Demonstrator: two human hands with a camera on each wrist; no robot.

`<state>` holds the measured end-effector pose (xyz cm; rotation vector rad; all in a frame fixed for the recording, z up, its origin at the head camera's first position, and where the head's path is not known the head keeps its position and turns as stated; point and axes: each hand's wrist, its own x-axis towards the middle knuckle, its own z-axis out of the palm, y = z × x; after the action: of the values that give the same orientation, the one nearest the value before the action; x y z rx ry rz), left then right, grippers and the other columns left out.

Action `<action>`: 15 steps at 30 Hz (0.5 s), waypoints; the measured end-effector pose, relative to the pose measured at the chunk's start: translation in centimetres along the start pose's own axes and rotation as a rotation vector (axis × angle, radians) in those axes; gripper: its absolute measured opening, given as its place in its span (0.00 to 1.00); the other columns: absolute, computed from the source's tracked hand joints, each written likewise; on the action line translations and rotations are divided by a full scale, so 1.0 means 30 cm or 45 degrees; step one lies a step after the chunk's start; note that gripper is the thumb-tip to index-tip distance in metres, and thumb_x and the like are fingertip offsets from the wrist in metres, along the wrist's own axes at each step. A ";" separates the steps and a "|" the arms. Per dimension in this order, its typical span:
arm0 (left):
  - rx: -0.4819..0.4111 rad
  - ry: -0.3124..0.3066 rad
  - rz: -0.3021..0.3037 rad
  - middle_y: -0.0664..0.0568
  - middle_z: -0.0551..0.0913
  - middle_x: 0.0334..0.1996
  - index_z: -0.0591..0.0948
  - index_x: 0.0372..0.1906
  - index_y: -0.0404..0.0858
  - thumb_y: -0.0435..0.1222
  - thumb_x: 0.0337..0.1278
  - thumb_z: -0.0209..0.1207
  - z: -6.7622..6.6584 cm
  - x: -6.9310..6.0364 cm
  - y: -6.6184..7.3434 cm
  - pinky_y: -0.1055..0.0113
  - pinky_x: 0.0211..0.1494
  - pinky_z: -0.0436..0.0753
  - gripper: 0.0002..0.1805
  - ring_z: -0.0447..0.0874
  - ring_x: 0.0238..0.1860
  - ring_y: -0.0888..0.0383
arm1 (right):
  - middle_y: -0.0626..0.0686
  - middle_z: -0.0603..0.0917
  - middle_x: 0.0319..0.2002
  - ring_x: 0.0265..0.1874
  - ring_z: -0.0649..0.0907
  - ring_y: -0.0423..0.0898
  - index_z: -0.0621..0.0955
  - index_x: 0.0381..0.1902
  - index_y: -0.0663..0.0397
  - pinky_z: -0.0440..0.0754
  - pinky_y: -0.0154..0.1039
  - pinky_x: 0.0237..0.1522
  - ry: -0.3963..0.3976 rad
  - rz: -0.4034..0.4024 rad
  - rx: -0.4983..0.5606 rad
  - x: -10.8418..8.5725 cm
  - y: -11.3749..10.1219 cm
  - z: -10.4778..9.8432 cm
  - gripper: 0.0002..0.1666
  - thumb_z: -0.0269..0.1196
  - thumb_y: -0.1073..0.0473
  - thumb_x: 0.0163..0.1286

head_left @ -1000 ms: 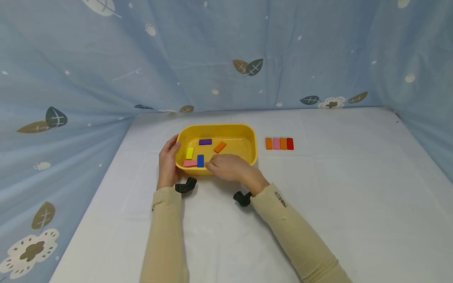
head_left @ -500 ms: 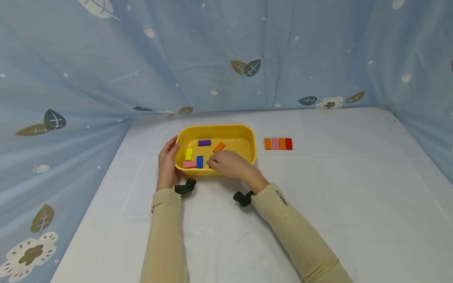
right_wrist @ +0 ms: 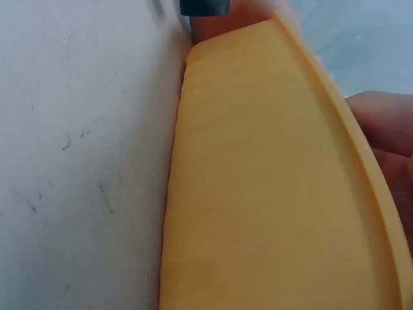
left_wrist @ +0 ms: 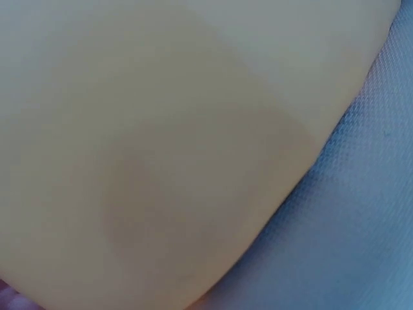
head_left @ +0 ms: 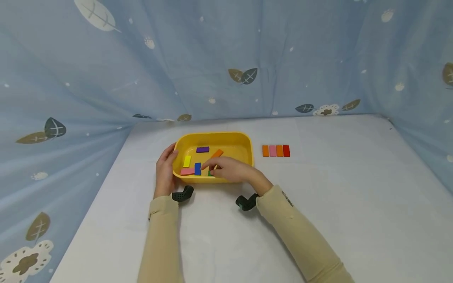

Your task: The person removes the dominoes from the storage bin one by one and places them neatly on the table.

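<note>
My left hand (head_left: 164, 171) grips the left end of a yellow plastic tub (head_left: 247, 144), thumb at the rim. Over the tub's front rim reaches my right hand (head_left: 230, 169), its index finger stretched toward a blue block (head_left: 197, 169). Part of a green block (head_left: 210, 173) shows beneath its fingers; the rest is hidden. Also in the tub lie a pink block (head_left: 187, 171), a yellow block (head_left: 187, 161), a purple block (head_left: 203, 149) and a partly covered orange block (head_left: 217, 153). The tub's outer wall (right_wrist: 258, 174) fills much of the right wrist view.
Right of the tub, a row of flat blocks (head_left: 276, 151) lies side by side on the white tablecloth (head_left: 336, 188): orange, pink, orange, red. Black wrist devices (head_left: 183, 194) hang near both wrists. A blue patterned curtain (head_left: 198, 59) stands behind and at the sides.
The right hand's index finger has straightened out leftward to the blue block, and a bit of green block now shows below. The left hand keeps its grip; the whole view has shifted slightly.
</note>
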<state>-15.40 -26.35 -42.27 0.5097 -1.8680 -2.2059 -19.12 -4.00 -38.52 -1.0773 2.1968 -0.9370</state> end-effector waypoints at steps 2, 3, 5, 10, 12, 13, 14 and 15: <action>-0.018 0.000 0.006 0.60 0.66 0.59 0.70 0.59 0.52 0.46 0.59 0.52 0.000 -0.002 -0.005 0.67 0.60 0.66 0.21 0.65 0.58 0.59 | 0.45 0.75 0.35 0.31 0.73 0.43 0.73 0.56 0.43 0.74 0.35 0.34 0.007 0.008 0.011 -0.006 -0.002 0.000 0.19 0.50 0.58 0.68; -0.026 -0.001 0.010 0.60 0.66 0.59 0.70 0.59 0.52 0.46 0.59 0.52 -0.001 -0.002 -0.007 0.67 0.60 0.66 0.22 0.65 0.58 0.59 | 0.45 0.75 0.35 0.30 0.73 0.43 0.73 0.56 0.43 0.73 0.35 0.34 0.022 0.005 0.018 -0.009 -0.003 -0.002 0.19 0.50 0.57 0.68; -0.034 -0.008 0.017 0.59 0.66 0.59 0.70 0.59 0.51 0.46 0.59 0.52 -0.002 -0.001 -0.011 0.66 0.60 0.66 0.21 0.65 0.58 0.59 | 0.45 0.75 0.34 0.30 0.73 0.43 0.73 0.56 0.42 0.74 0.36 0.33 0.069 -0.012 0.055 -0.015 -0.006 -0.006 0.19 0.52 0.55 0.67; -0.019 -0.019 0.022 0.59 0.66 0.59 0.70 0.59 0.51 0.46 0.60 0.51 -0.004 0.002 -0.014 0.66 0.60 0.66 0.21 0.65 0.58 0.58 | 0.45 0.75 0.36 0.28 0.74 0.47 0.75 0.51 0.35 0.75 0.35 0.27 0.270 -0.031 0.237 -0.029 0.002 -0.028 0.16 0.54 0.49 0.65; -0.008 -0.015 0.023 0.60 0.66 0.59 0.70 0.58 0.52 0.46 0.60 0.51 -0.004 0.002 -0.014 0.67 0.60 0.67 0.21 0.65 0.58 0.59 | 0.49 0.76 0.34 0.23 0.73 0.50 0.75 0.50 0.33 0.73 0.36 0.21 0.350 -0.008 0.321 -0.040 0.009 -0.047 0.16 0.54 0.48 0.65; -0.006 -0.015 0.024 0.60 0.66 0.59 0.70 0.58 0.52 0.46 0.59 0.51 -0.004 0.002 -0.014 0.67 0.60 0.67 0.21 0.65 0.57 0.60 | 0.51 0.76 0.33 0.21 0.72 0.51 0.75 0.50 0.32 0.72 0.37 0.19 0.387 0.017 0.356 -0.048 0.015 -0.058 0.16 0.54 0.47 0.64; 0.003 -0.015 0.026 0.60 0.66 0.59 0.70 0.58 0.53 0.46 0.60 0.51 -0.004 0.003 -0.015 0.67 0.59 0.67 0.21 0.66 0.57 0.60 | 0.53 0.76 0.33 0.20 0.71 0.52 0.74 0.50 0.32 0.71 0.38 0.17 0.422 0.033 0.381 -0.056 0.022 -0.069 0.16 0.54 0.47 0.64; 0.007 -0.014 0.025 0.61 0.66 0.59 0.70 0.58 0.53 0.46 0.60 0.51 -0.004 0.003 -0.015 0.68 0.59 0.67 0.21 0.66 0.57 0.60 | 0.53 0.76 0.33 0.19 0.71 0.53 0.74 0.50 0.32 0.70 0.39 0.16 0.453 0.047 0.401 -0.066 0.032 -0.079 0.16 0.54 0.47 0.64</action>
<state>-15.42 -26.42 -42.73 0.4786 -1.8765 -2.1964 -20.13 -1.12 -37.47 -0.7649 2.2260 -1.4933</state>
